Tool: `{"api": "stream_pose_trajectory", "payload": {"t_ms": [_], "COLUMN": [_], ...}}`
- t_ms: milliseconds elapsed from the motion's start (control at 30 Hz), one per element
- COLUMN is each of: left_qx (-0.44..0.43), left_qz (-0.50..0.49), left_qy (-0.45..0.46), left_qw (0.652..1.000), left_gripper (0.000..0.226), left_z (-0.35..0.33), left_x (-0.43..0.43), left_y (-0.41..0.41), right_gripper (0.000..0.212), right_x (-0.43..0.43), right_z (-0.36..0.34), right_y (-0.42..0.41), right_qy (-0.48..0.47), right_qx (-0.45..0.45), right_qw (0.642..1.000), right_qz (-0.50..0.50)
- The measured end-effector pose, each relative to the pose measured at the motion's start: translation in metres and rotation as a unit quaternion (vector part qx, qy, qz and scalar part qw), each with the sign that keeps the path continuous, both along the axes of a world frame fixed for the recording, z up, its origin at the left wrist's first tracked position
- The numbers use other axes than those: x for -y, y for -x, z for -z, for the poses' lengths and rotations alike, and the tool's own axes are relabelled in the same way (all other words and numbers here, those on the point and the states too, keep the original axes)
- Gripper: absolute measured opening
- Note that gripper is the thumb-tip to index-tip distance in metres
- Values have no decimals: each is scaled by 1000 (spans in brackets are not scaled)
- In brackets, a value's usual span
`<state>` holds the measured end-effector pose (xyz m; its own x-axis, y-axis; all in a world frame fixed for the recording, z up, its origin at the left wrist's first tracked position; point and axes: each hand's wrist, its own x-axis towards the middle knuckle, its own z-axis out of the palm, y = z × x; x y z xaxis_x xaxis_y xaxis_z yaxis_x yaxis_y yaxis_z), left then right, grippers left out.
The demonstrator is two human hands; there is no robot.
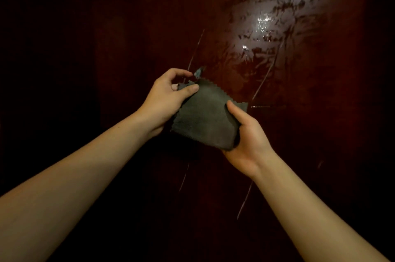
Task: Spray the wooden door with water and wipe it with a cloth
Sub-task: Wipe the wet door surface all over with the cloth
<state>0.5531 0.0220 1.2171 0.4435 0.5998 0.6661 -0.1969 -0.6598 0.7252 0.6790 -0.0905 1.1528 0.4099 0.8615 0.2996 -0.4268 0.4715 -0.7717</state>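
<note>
1. I see the door filling the view, dark red-brown wood, wet and streaked with smears in a lit patch up and right of the cloth. I judge the spraying done here and the wiping step in hand, paused to refold.
2. The cloth, dark grey with a zigzag edge, is held off the door in front of its middle, folded to a rough square pad.
3. My left hand has its grip clamped on the cloth's upper left corner, thumb on top, fingers curled behind.
4. My right hand cups the cloth's lower right edge from below, thumb pressed on its face, its grip clamped on it too.
5. Both forearms reach forward and converge at the cloth, wrists slightly bent.
6. Next I'd say: settle the pad in one hand and press it flat on the wet patch above the cloth.
</note>
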Motion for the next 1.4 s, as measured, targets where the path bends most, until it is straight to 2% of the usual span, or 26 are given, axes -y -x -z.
{"api": "stream_pose_trajectory", "payload": {"t_ms": [67,133,200,233,267,300,367,400,433,467,533,567,633,700,767,833,900,1100,1267,1400], "left_qx": [29,49,38,14,-10,-29,-60,-69,-75,-77,-58,-44,-19,-6,-1,-8,-7,15,128,119], "left_qz": [-24,-92,-208,-271,-325,-366,-424,-435,-447,-462,-477,-475,-474,-475,-478,-472,-458,-468,-395,-397], "left_qy": [29,1,-113,-182,-249,-307,-368,-378,-381,-384,-392,-389,-382,-392,-398,-398,-397,-426,-397,-398], "left_qw": [999,995,971,945,912,878,825,814,806,796,785,789,793,788,783,787,795,774,818,819], "left_gripper": [28,29,27,28,29,32,37,40,42,43,45,45,48,52,58,64,66,65,61,69], "left_z": [-16,-29,-45,-52,-59,-65,-76,-82,-88,-92,-100,-105,-106,-104,-103,-104,-107,-117,-119,-121], "left_x": [-19,-45,-76,-87,-99,-114,-144,-163,-176,-183,-195,-201,-212,-220,-225,-225,-227,-245,-252,-257], "left_y": [-12,-16,-8,-2,5,11,22,28,32,32,28,27,23,18,15,14,18,44,46,45], "right_gripper": [40,38,28,23,23,23,46,60,70,80,101,102,87,66,58,61,67,71,70,66], "right_x": [-16,-31,-50,-56,-65,-77,-111,-130,-141,-142,-143,-144,-144,-149,-159,-171,-183,-212,-235,-262], "right_z": [-16,-31,-49,-56,-61,-65,-66,-65,-64,-63,-58,-57,-61,-65,-68,-74,-85,-118,-175,-234], "right_y": [-11,-20,-29,-33,-37,-41,-51,-54,-55,-56,-56,-53,-52,-54,-56,-53,-44,-12,14,39], "right_qy": [-16,-66,-138,-164,-170,-166,-83,-28,29,77,110,104,68,49,52,60,71,39,4,-25], "right_qx": [-8,-45,-33,33,148,287,570,657,709,734,743,735,713,687,677,677,684,731,768,781], "right_qw": [1000,997,982,957,905,818,583,475,408,379,368,383,425,438,402,360,337,286,261,240], "right_qz": [-6,17,127,236,361,470,573,584,575,558,548,549,554,578,615,640,643,619,584,576]}}
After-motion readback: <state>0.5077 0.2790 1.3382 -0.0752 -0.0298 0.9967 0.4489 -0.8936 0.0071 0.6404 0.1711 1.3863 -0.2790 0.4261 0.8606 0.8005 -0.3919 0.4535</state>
